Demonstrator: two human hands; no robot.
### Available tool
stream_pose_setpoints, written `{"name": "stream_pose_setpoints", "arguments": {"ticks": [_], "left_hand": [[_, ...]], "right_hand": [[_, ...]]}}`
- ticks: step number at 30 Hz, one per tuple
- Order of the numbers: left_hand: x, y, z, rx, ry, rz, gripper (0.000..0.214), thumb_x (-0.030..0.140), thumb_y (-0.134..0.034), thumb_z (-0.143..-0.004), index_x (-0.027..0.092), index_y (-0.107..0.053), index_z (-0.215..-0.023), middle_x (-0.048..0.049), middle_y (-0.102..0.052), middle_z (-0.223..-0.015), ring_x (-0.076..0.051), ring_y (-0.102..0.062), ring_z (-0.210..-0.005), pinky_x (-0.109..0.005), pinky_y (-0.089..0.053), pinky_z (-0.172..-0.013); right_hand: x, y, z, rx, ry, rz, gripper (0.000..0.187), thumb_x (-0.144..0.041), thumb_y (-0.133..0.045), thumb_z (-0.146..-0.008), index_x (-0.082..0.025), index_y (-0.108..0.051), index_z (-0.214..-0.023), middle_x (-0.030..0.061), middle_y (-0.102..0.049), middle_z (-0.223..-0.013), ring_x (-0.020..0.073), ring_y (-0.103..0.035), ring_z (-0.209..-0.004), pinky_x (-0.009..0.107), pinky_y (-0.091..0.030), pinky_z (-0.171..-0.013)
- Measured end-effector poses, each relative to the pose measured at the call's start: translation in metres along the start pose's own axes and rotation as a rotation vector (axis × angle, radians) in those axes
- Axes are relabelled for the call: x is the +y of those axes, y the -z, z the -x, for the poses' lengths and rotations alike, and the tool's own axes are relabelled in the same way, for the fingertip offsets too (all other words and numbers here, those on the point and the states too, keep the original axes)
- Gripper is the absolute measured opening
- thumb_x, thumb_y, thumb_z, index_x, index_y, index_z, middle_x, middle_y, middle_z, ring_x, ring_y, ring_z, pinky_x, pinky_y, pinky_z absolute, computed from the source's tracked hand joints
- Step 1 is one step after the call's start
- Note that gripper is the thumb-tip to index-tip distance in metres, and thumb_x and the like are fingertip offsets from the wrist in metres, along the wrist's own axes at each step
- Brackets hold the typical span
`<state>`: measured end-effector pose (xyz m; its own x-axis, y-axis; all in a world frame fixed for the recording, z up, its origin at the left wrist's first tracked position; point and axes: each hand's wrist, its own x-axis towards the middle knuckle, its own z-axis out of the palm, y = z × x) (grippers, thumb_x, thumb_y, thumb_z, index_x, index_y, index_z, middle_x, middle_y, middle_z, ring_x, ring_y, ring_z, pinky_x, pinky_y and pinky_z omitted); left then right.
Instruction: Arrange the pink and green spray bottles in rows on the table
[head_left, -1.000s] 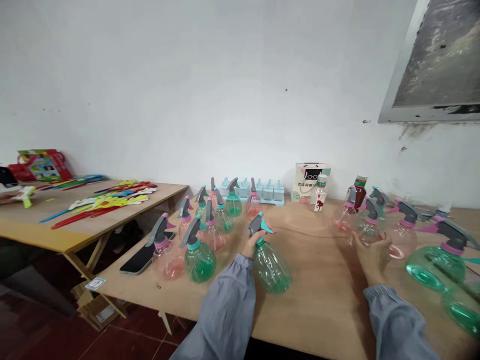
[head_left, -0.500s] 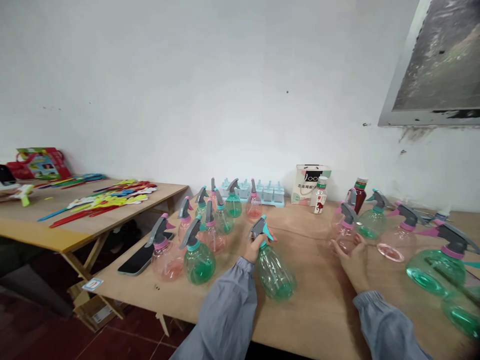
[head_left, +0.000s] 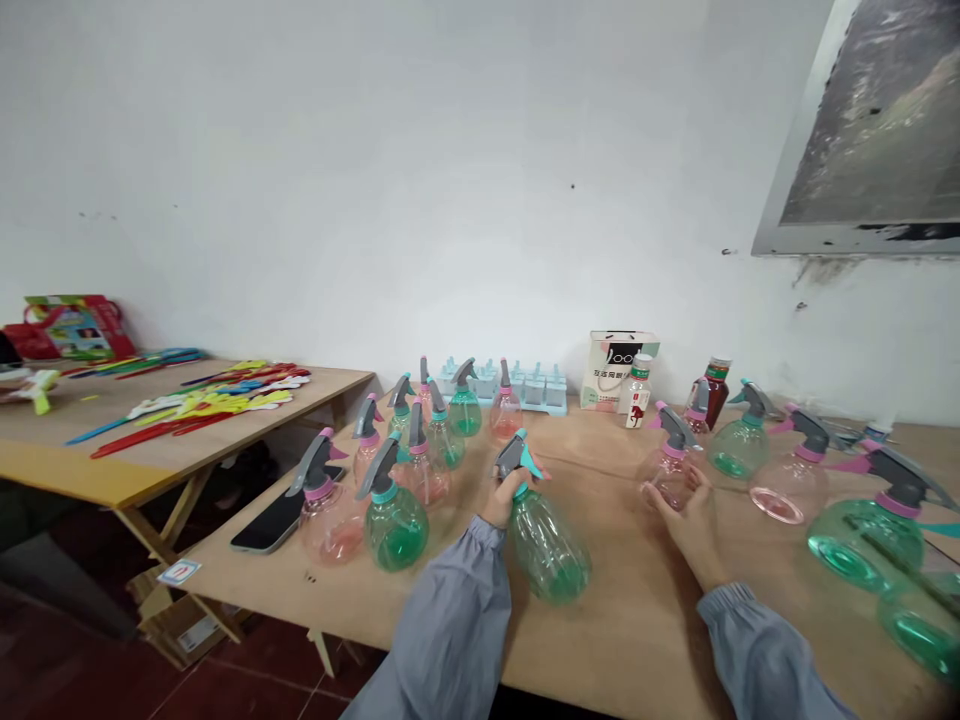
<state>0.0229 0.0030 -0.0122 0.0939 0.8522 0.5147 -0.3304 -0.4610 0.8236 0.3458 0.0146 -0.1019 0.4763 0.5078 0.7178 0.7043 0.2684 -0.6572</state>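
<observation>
My left hand (head_left: 501, 499) is closed round the neck of a green spray bottle (head_left: 546, 547) with a grey and teal trigger head, which tilts over the wooden table (head_left: 622, 610). My right hand (head_left: 691, 518) grips a pink spray bottle (head_left: 667, 470) with a grey and pink head, standing on the table right of centre. Both arms wear grey sleeves.
A cluster of several pink and green spray bottles (head_left: 395, 505) stands at the left, with a black phone (head_left: 274, 516) beside them. More bottles (head_left: 862, 520) line the right. Pale blue moulds (head_left: 525, 385), a carton (head_left: 616, 370) and a small white bottle (head_left: 637, 391) sit by the wall. A second table (head_left: 112, 440) holds coloured toys.
My right hand has slid the pink spray bottle leftwards away from the right-hand row. The green bottle in my left hand has shifted slightly right and stays tilted.
</observation>
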Motion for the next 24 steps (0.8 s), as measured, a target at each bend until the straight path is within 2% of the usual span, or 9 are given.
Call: {"name": "stream_pose_setpoints", "arguments": {"ticks": [2, 5, 8, 11, 14, 17, 20, 24], "left_hand": [[0.006, 0.002, 0.000, 0.024, -0.052, -0.157, 0.031, 0.050, -0.064, -0.076, 0.020, -0.068, -0.074, -0.0057, -0.071, -0.072, -0.021, -0.068, -0.073, -0.035, -0.052, -0.075], [0.020, 0.010, -0.003, 0.032, -0.154, -0.495, 0.023, 0.044, -0.070, -0.075, 0.020, -0.068, -0.076, -0.0062, -0.074, -0.080, -0.021, -0.069, -0.078, -0.035, -0.052, -0.081], [0.032, 0.022, -0.008, 0.036, -0.139, -0.686, 0.022, 0.040, -0.069, -0.077, 0.019, -0.070, -0.084, -0.0045, -0.073, -0.077, -0.020, -0.067, -0.073, -0.030, -0.051, -0.075], [0.028, 0.032, -0.011, 0.094, -0.082, -0.689, 0.026, 0.041, -0.068, -0.079, 0.017, -0.070, -0.090, -0.0018, -0.070, -0.072, -0.018, -0.064, -0.069, -0.027, -0.050, -0.070], [0.012, 0.038, -0.017, 0.280, -0.093, -0.606, 0.028, 0.042, -0.072, -0.078, 0.018, -0.070, -0.091, -0.0017, -0.069, -0.076, -0.018, -0.062, -0.075, -0.026, -0.049, -0.074], [-0.004, 0.041, -0.032, 0.437, -0.100, -0.465, 0.033, 0.043, -0.080, -0.071, 0.019, -0.069, -0.092, -0.0010, -0.068, -0.079, -0.019, -0.063, -0.083, -0.027, -0.049, -0.077], [-0.017, 0.044, -0.057, 0.488, -0.107, -0.416, 0.039, 0.041, -0.084, -0.067, 0.020, -0.069, -0.096, -0.0019, -0.069, -0.084, -0.022, -0.064, -0.092, -0.030, -0.049, -0.084], [-0.030, 0.048, -0.087, 0.524, -0.165, -0.576, 0.051, 0.041, -0.084, -0.068, 0.020, -0.065, -0.111, -0.0072, -0.071, -0.100, -0.027, -0.064, -0.105, -0.039, -0.044, -0.099]], "right_hand": [[0.000, 0.000, 0.000, 0.000, 0.014, -0.015, 0.102, -0.082, -0.066, -0.066, -0.010, -0.046, -0.136, 0.0245, -0.054, -0.129, 0.0382, -0.055, -0.118, 0.058, -0.046, -0.101], [0.001, -0.001, 0.000, -0.015, 0.027, -0.034, 0.098, -0.079, -0.067, -0.068, -0.011, -0.045, -0.137, 0.0235, -0.053, -0.131, 0.0374, -0.055, -0.120, 0.057, -0.045, -0.102], [0.002, -0.002, 0.001, -0.028, 0.014, -0.041, 0.100, -0.079, -0.067, -0.068, -0.011, -0.045, -0.137, 0.0244, -0.054, -0.131, 0.0377, -0.055, -0.119, 0.057, -0.046, -0.101], [0.000, -0.003, 0.003, -0.038, 0.011, -0.031, 0.100, -0.079, -0.066, -0.069, -0.010, -0.045, -0.138, 0.0250, -0.053, -0.133, 0.0377, -0.055, -0.120, 0.057, -0.046, -0.102], [-0.006, -0.004, 0.008, -0.071, 0.007, -0.024, 0.101, -0.078, -0.064, -0.072, -0.013, -0.038, -0.145, 0.0241, -0.052, -0.138, 0.0372, -0.053, -0.124, 0.057, -0.044, -0.104], [-0.015, -0.007, 0.016, -0.119, 0.011, 0.000, 0.105, -0.078, -0.062, -0.073, -0.013, -0.032, -0.150, 0.0236, -0.051, -0.137, 0.0387, -0.051, -0.126, 0.059, -0.042, -0.104], [-0.024, -0.011, 0.027, -0.129, 0.049, 0.013, 0.100, -0.082, -0.060, -0.073, -0.014, -0.041, -0.144, 0.0210, -0.053, -0.129, 0.0386, -0.052, -0.120, 0.059, -0.043, -0.103], [-0.033, -0.016, 0.042, -0.147, 0.064, -0.095, 0.095, -0.080, -0.065, -0.071, -0.016, -0.043, -0.136, 0.0191, -0.053, -0.127, 0.0363, -0.053, -0.119, 0.058, -0.043, -0.104]]}}
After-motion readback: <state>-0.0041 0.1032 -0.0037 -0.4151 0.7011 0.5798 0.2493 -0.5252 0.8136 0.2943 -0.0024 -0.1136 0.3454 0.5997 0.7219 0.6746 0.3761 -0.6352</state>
